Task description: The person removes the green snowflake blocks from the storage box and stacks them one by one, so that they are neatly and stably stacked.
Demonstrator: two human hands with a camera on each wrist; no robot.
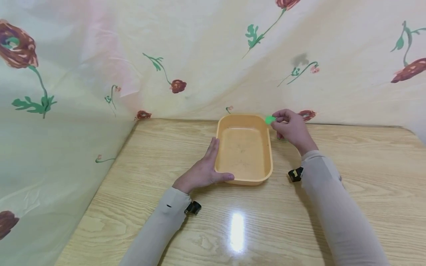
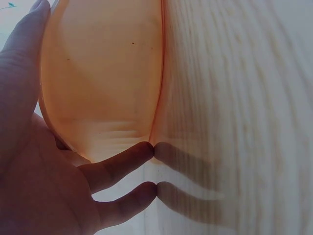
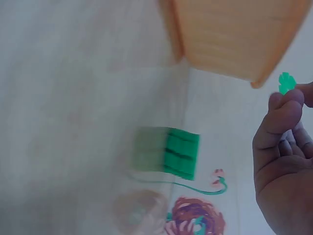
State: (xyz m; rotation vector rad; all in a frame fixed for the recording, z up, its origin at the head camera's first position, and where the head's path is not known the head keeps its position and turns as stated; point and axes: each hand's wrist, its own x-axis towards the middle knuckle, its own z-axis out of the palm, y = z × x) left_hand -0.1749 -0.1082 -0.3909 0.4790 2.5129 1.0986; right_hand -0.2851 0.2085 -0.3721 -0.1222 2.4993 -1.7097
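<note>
A shallow orange plastic tray (image 1: pixel 244 181) rests on the wooden table. My left hand (image 1: pixel 203 170) lies against its near-left corner, the thumb along the near rim and the fairly straight fingers along the left wall. In the left wrist view, two fingertips (image 2: pixel 142 149) touch the tabletop beside the tray. My right hand (image 1: pixel 290 126) is at the far-right corner, pinching a small flat green piece with notched edges (image 3: pixel 286 82) between thumb and forefinger. That green piece (image 1: pixel 270 120) appears at the tray's rim; whether it touches the rim, I cannot tell.
A ribbed green block (image 3: pixel 182 153) sits on the table near the right hand, mostly hidden behind that hand in the head view. A flowered sheet (image 1: pixel 206 48) hangs along the table's back and left edges.
</note>
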